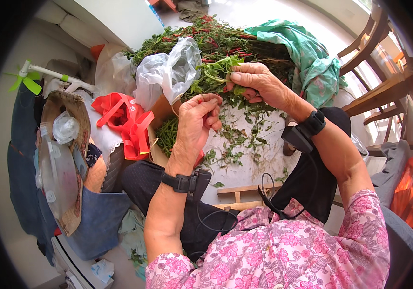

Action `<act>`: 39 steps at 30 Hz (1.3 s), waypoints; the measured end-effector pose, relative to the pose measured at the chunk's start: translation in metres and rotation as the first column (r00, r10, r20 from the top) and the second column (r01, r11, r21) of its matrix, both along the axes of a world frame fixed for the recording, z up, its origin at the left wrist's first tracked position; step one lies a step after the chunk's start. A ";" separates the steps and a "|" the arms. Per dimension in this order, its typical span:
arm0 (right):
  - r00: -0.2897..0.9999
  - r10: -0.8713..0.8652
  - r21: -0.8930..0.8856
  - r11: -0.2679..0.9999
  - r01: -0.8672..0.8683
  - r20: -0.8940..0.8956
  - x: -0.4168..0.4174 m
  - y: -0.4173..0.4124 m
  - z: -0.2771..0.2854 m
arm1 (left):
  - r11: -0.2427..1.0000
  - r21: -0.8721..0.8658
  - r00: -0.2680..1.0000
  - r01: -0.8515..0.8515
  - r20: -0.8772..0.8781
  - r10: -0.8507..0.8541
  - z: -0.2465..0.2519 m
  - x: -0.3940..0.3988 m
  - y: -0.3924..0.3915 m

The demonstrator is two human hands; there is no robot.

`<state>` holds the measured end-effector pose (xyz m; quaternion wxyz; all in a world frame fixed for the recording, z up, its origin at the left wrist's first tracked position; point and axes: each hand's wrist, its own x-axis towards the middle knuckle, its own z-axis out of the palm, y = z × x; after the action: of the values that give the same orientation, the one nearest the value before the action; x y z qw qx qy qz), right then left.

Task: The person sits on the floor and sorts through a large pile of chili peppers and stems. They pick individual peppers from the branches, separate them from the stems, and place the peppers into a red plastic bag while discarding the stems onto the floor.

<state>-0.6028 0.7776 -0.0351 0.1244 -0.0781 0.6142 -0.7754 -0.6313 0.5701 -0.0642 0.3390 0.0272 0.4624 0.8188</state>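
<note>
My right hand (255, 83) grips a green leafy chili sprig (215, 70) between thumb and fingers. To its lower left is my left hand (201, 112), fingers curled, with a small red bit, perhaps a chili, at the fingertips. Beyond both hands lies a large heap of cut chili plants (228, 39) with red pods and green leaves. Green chilies (168, 135) fill part of a cardboard box (161, 110) beside my left wrist. Loose leaves (235, 144) are scattered over the pale floor beneath my hands.
Clear plastic bags (168, 70) and a red fabric bag (125, 121) adjoin the box. A green cloth (300, 54) lies over the heap's right side. Wooden chairs (380, 90) stand at right. A small wooden stool (242, 206) is between my legs. Left is a cluttered seat with a plastic container (60, 173).
</note>
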 end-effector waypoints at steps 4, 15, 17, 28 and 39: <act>0.983 -0.026 0.185 0.981 0.060 -0.181 -0.001 -0.002 -0.010 | 0.999 -0.039 1.000 0.005 0.014 -0.005 0.001 0.002 0.000; 0.633 0.282 0.655 0.574 0.492 -0.721 -0.002 -0.005 -0.019 | 0.994 -0.094 0.999 0.048 0.024 -0.046 -0.007 0.004 0.000; 0.640 0.324 0.696 0.523 0.492 -0.697 -0.002 -0.005 -0.022 | 0.990 -0.132 0.999 0.045 0.008 -0.044 -0.006 0.004 0.001; 0.701 0.091 0.614 0.570 0.547 -0.708 -0.009 -0.004 -0.024 | 0.994 0.108 0.978 0.013 0.205 -0.035 -0.019 -0.012 -0.026; 0.880 -0.195 0.482 0.775 0.408 -0.432 -0.013 -0.004 -0.026 | 0.925 0.374 0.966 -0.067 0.256 -0.033 -0.023 -0.021 -0.054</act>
<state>-0.6159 0.7739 -0.0610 -0.1006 -0.0767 0.8303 -0.5428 -0.6519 0.5156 -0.0874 0.3774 -0.0184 0.2473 0.8923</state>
